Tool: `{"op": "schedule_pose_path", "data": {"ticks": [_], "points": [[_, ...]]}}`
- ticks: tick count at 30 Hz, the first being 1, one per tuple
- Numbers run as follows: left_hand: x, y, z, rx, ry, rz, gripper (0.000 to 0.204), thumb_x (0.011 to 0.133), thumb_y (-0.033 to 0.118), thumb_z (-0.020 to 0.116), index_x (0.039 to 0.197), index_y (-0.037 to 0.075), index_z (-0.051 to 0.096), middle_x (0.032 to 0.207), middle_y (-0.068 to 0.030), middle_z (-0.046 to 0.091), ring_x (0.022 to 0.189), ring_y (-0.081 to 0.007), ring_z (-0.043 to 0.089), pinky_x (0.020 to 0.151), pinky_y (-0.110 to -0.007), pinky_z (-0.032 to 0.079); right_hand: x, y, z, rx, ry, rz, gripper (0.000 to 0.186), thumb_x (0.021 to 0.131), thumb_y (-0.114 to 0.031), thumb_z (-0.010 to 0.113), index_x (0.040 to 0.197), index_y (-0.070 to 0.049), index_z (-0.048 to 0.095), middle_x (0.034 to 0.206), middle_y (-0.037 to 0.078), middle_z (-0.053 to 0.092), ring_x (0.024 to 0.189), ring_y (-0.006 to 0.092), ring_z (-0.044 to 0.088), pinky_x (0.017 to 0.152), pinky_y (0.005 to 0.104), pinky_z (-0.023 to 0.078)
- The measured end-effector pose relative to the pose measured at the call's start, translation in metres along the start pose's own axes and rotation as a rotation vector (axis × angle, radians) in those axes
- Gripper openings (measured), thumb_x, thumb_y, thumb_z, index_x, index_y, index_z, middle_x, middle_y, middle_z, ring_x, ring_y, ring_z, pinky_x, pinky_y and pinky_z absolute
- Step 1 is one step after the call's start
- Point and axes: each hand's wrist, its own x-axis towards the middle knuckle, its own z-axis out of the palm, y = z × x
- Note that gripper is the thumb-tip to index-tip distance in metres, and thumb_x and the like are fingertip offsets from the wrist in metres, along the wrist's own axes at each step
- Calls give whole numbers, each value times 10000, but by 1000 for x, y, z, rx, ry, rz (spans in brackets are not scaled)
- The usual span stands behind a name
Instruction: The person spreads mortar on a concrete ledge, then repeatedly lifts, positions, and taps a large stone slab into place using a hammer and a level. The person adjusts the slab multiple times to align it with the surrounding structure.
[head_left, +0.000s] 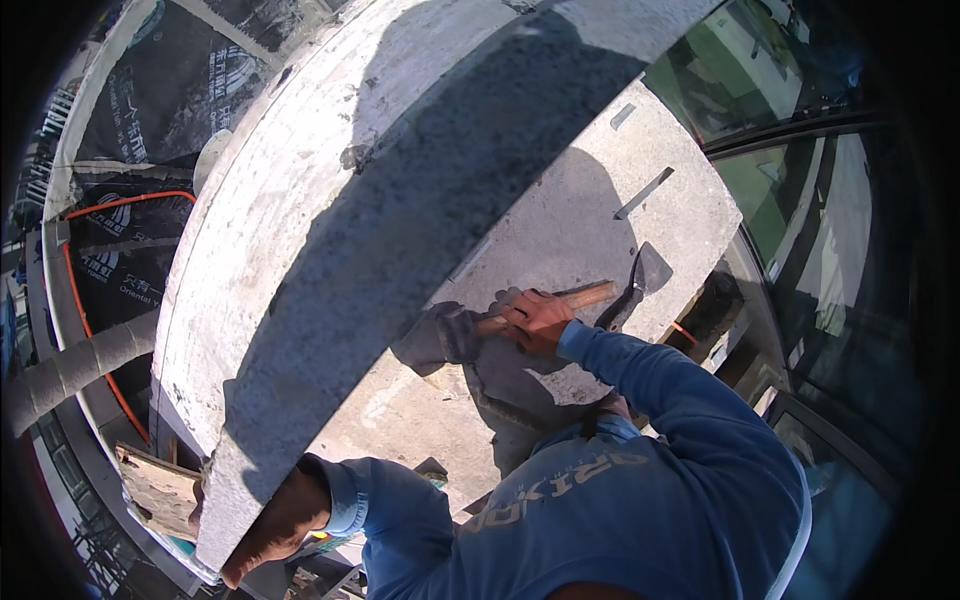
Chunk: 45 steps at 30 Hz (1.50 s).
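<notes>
My left hand (285, 515) grips the near-left end of a large curved pale stone slab (400, 230), and fingertips show on the far side of its edge. My right hand (538, 318) is wrapped round the wooden handle of a hammer (590, 295). The hammer's dark blocky head points left, close beside the slab's straight edge. Below the hammer lies a flat pale slab (690, 180) with narrow slots cut in it. A dark thin curved thing (632, 290) lies near the handle's end; its kind is unclear.
Glass panes (820, 220) in dark frames stand at the right. Black printed sheeting (150, 90), an orange hose (85, 300) and a grey wrapped pipe (85, 370) lie beyond the curved slab at the left. A wooden board (160, 490) sits near my left hand.
</notes>
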Motion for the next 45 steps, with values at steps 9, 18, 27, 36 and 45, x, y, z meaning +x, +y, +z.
{"op": "schedule_pose_path", "data": {"ticks": [9, 18, 27, 36, 45], "points": [[23, -8, -42, -208, -326, -294, 722, 862, 757, 567, 1156, 99, 623, 1065, -94, 602, 991, -278, 642, 936, -465, 495, 4, -7, -6, -2, -81, 49, 345, 840, -290, 731, 1097, -71, 663, 1025, 88, 632, 925, 307, 624, 771, 437, 556], [4, 0, -5, -4, 14, -166, 846, 848, 781, 555, 1040, -41, 609, 1023, -228, 584, 902, -338, 647, 824, -492, 544, 4, -9, -6, -119, -272, 59, 452, 961, -376, 589, 1354, -156, 562, 1113, 124, 635, 987, 335, 656, 805, 445, 561], [28, -16, -33, 14, 9, -142, 807, 819, 791, 591, 985, 2, 627, 1039, -159, 567, 918, -299, 617, 888, -456, 496, -34, -15, -37, 400, -171, 714, 478, 1051, -355, 436, 1467, -120, 445, 1126, 272, 662, 949, 458, 663, 817, 524, 540], [58, -24, -77, -502, -705, -516, 847, 839, 814, 487, 1123, 16, 510, 1074, -132, 452, 979, -283, 490, 863, -435, 408, -19, 6, 6, 229, -30, 608, 502, 1045, -405, 432, 1443, -103, 479, 1078, 295, 676, 944, 489, 656, 819, 535, 526], [9, 12, -14, -260, -350, -434, 851, 837, 884, 368, 799, 48, 522, 687, -73, 443, 651, -193, 404, 636, -383, 344, -1, -3, -12, 321, -69, 693, 523, 1035, -447, 446, 1432, -109, 492, 991, 306, 680, 959, 497, 646, 833, 513, 526]]}}
